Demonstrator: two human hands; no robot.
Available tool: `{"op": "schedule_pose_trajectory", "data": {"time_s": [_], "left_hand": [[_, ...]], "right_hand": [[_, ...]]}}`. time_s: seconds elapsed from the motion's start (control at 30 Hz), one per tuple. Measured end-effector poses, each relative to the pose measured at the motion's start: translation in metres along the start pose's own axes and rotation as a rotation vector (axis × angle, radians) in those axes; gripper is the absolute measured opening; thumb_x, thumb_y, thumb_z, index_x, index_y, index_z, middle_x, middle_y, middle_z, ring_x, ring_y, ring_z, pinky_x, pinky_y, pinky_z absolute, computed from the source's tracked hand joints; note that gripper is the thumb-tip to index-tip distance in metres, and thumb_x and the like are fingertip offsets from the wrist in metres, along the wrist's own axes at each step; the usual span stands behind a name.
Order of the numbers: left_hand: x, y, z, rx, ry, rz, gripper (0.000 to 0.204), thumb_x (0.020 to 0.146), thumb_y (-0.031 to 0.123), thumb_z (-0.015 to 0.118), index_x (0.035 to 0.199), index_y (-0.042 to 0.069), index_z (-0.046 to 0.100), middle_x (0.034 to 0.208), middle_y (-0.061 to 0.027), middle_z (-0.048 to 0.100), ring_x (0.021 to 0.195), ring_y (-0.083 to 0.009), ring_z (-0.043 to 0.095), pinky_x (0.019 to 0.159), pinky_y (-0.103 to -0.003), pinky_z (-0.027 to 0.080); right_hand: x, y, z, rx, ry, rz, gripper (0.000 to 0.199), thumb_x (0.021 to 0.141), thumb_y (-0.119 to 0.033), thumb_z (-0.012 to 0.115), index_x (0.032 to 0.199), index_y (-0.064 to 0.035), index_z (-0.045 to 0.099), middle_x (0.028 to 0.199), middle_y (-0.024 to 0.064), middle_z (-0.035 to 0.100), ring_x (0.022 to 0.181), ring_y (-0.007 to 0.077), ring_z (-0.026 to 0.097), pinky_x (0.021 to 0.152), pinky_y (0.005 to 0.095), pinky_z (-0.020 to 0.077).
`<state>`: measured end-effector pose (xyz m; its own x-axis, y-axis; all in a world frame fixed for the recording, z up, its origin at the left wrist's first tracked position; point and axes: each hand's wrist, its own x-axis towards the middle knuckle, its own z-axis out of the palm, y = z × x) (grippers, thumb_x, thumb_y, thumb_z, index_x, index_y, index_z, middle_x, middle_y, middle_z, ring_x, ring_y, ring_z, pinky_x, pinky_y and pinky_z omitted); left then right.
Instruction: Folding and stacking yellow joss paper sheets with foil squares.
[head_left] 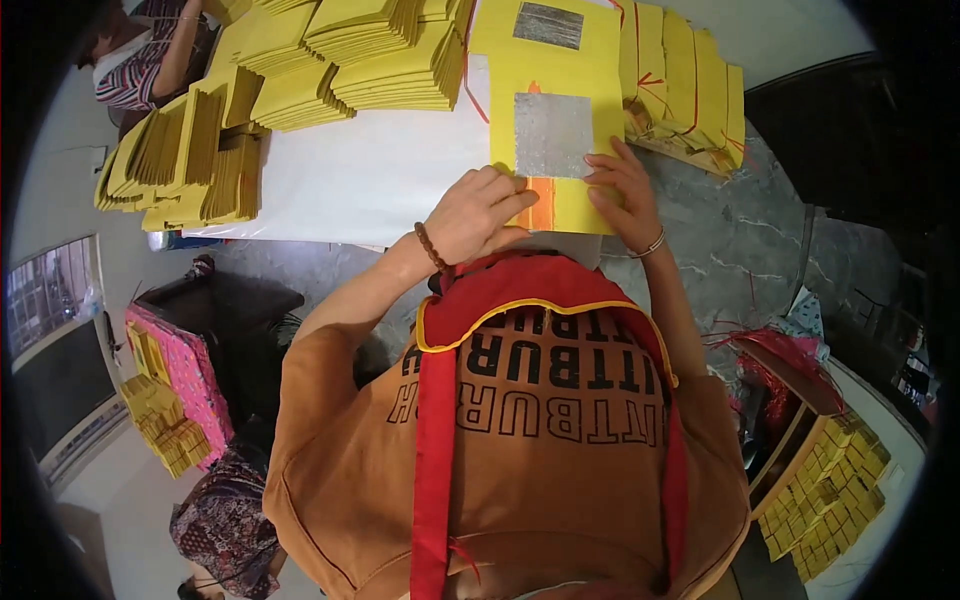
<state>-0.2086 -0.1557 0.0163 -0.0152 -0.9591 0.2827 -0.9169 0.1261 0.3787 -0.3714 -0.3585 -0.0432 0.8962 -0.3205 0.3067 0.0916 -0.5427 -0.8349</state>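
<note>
Sheets of yellow joss paper (pixel 572 215) with silver foil squares (pixel 553 135) and an orange strip (pixel 540 203) lie in front of me at the near table edge. My left hand (pixel 483 212), with a brown bead bracelet, has its fingers curled and pressed together at the near left edge of the paper, by the orange strip. My right hand (pixel 625 197), wearing a bangle, rests at the right edge with fingers spread, their tips on the yellow surface. Whether these are one sheet or a stack, I cannot tell.
Fanned yellow paper bundles (pixel 390 65) cover the far left of the white table (pixel 370 170). Bundles tied with red string (pixel 680 85) stand at the right. More yellow stacks (pixel 825 495) lie lower right and beside a pink box (pixel 190 385). Another person (pixel 150 60) is at the far left.
</note>
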Motion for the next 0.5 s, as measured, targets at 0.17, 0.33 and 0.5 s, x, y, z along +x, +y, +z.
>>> {"op": "schedule_pose_trajectory", "data": {"time_s": [0.17,0.33,0.5], "left_hand": [[0.004,-0.009,0.001,-0.325,-0.001,-0.035,0.021,0.077,0.016,0.065,0.093,0.003,0.061,0.083,-0.0087,0.058,0.076,-0.0262,0.055,0.068,-0.032,0.045],[0.010,-0.017,-0.003,-0.516,-0.088,-0.189,0.011,0.080,0.012,0.062,0.084,0.001,0.062,0.073,-0.0095,0.059,0.069,-0.0240,0.056,0.063,-0.031,0.045],[0.010,-0.023,-0.002,-0.712,-0.142,-0.372,0.015,0.080,0.015,0.060,0.084,0.002,0.063,0.075,-0.0099,0.063,0.065,-0.0192,0.059,0.060,-0.030,0.045]], "right_hand": [[-0.004,0.003,-0.006,0.178,0.014,0.062,0.024,0.087,-0.024,0.049,0.083,-0.0061,0.065,0.110,0.0080,0.061,0.129,0.0309,0.030,0.106,0.0396,0.0191],[-0.003,0.004,-0.005,0.245,0.032,0.094,0.043,0.093,-0.032,0.034,0.084,-0.0026,0.064,0.108,0.0101,0.061,0.127,0.0297,0.031,0.106,0.0386,0.0192],[-0.003,0.009,-0.002,0.219,0.054,0.067,0.049,0.095,-0.033,0.026,0.084,-0.0037,0.064,0.106,0.0110,0.062,0.127,0.0286,0.032,0.106,0.0389,0.0184]]}}
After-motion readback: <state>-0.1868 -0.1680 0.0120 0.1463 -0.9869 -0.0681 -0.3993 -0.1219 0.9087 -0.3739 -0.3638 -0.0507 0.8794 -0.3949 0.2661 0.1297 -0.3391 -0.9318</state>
